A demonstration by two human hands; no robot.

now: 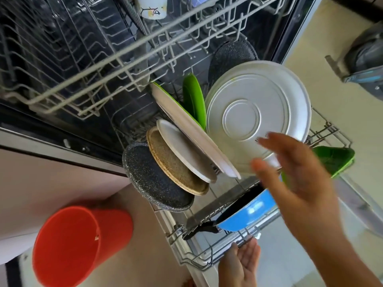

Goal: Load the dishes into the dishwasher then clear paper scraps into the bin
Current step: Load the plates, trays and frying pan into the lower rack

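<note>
The dishwasher's lower rack [204, 263] is pulled out and holds several dishes on edge: a large silver plate [257, 112], two white plates [186, 125], a brown speckled plate [176, 168], a dark speckled plate [157, 179] and a green plate [193, 98]. A blue pan [246, 214] lies at the rack's front. My right hand [294, 179] hovers open and blurred in front of the silver plate, holding nothing. My left hand [240, 264] is low down, its straight fingers touching the rack's front wire.
The upper rack [103, 65] juts out above, with a white mug [153, 7] in it. A red bin [70, 243] stands on the floor at the left of the door. A green dish [333, 158] sits at the rack's right end, a dark pan [230, 56] at the back.
</note>
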